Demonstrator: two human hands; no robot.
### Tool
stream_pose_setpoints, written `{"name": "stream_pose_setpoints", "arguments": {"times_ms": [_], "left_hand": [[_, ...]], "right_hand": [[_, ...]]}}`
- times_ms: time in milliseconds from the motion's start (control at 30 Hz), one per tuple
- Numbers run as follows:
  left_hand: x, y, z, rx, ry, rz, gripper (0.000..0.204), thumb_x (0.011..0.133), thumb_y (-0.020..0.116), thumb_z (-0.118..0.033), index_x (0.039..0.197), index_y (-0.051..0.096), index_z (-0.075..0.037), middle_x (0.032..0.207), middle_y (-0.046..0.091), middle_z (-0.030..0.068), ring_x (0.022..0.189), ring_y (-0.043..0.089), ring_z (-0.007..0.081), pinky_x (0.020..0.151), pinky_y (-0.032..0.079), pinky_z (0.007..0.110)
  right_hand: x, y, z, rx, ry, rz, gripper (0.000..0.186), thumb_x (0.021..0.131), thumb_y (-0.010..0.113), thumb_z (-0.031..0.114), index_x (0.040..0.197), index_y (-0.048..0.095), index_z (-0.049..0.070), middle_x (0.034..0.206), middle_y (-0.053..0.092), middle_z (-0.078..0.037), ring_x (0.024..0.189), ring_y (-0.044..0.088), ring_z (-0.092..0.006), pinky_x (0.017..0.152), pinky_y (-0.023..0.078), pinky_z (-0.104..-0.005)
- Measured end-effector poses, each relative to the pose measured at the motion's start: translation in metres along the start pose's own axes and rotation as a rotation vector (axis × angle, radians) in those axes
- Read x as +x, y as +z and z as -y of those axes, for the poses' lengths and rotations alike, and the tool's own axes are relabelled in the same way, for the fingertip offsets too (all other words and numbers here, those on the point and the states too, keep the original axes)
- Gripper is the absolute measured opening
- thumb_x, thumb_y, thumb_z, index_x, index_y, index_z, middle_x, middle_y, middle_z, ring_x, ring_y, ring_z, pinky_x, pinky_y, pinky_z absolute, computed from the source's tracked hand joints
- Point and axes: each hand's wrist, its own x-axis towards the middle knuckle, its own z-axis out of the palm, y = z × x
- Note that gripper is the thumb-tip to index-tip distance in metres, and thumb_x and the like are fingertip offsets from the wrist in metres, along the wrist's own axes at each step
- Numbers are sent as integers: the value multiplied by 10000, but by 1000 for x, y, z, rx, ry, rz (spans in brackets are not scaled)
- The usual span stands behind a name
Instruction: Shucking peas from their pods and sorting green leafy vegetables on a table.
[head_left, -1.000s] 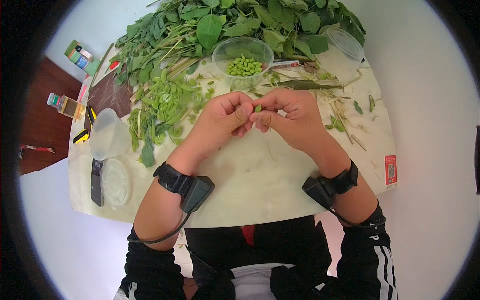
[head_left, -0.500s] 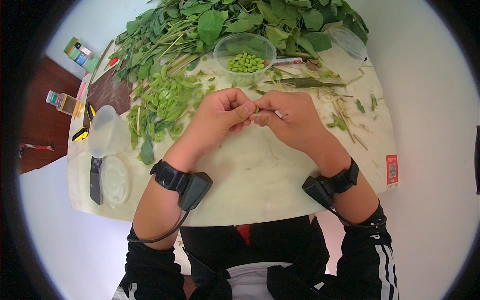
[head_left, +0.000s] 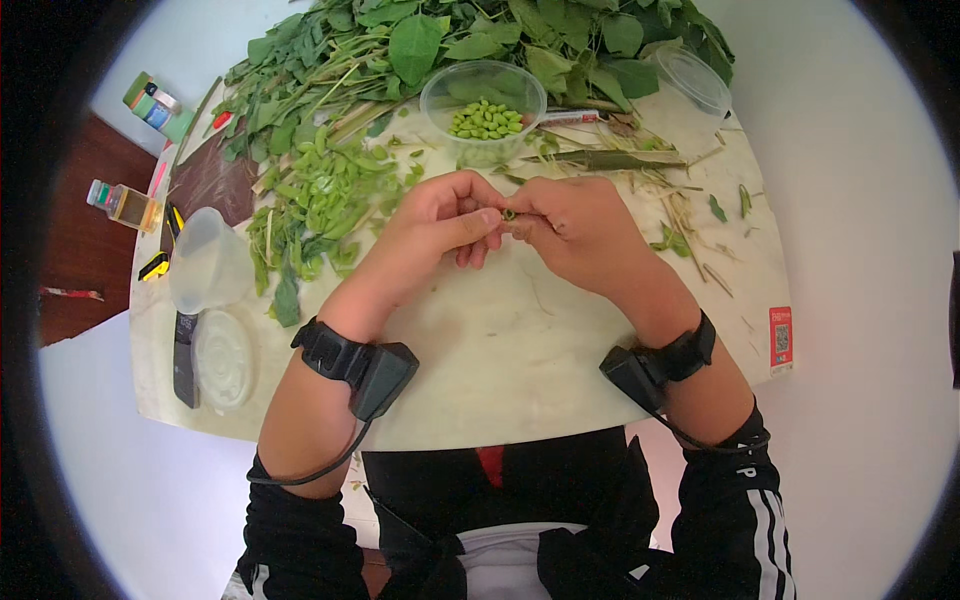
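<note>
Bean pod (head_left: 509, 215) in hand, with shelled beans (head_left: 487, 119) and a pile of pods (head_left: 325, 190).
The bean pod, green, is pinched above the worktop (head_left: 500, 370) between the left fingers (head_left: 468, 230) and the right fingers (head_left: 536, 230), which hide all but a small part. The shelled beans, plump, oval and bright green, are heaped at the bottom of a clear round bowl (head_left: 478, 153), upright beyond the bean pod. The pile of pods, flat and pale green, lies loosely overlapping to the left.
</note>
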Motion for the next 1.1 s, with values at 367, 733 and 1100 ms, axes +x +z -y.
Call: {"name": "stream_pose_setpoints", "arguments": {"times_ms": [367,733,1100], "left_hand": [[2,5,4,73,16,-16,261,843,592,-62,1078,483,-88,794,574,-19,632,529,61,558,401,203],[-2,6,1,-2,66,36,216,840,567,-62,1043,497,-92,773,547,-41,651,510,40,544,380,188],[-3,1,2,-62,109,57,183,846,545,-65,1024,508,-86,788,562,-36,634,521,45,528,381,189]], "right_hand": [[1,0,2,-99,-133,86,121,795,683,131,904,638,108,740,641,-133,695,634,-349,609,499,-433],[0,2,6,-21,-111,60,121,794,702,146,894,652,101,763,670,-112,697,655,-318,609,512,-401],[1,7,8,-62,-125,-20,131,800,717,167,903,678,98,763,674,-111,662,651,-307,582,511,-373]]}}
